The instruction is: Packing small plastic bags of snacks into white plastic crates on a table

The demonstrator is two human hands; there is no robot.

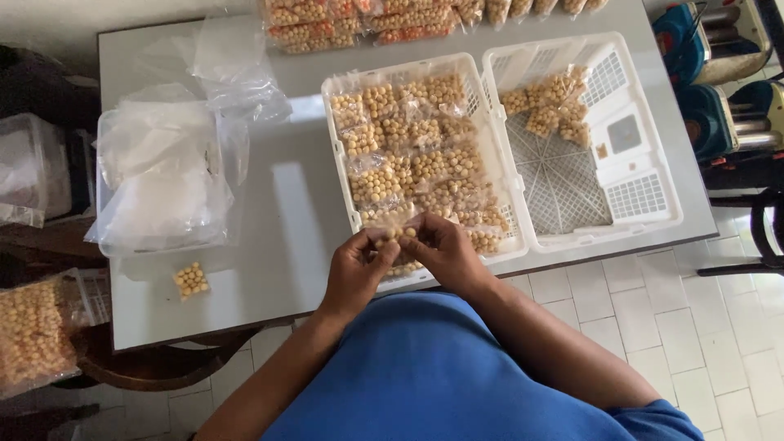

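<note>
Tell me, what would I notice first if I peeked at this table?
Probably the white plastic basket in the middle of the grey table, packed with small clear bags of round yellow balls. Just in front of it, the left hand and right hand pinch one such small clear bag between them. One more little bag of yellow balls lies alone at the left.

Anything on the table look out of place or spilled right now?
One small packet of yellow balls lies alone on the table near its front left edge, apart from the packets in the two white baskets. Nothing looks spilled. Both hands hold another packet.
</note>
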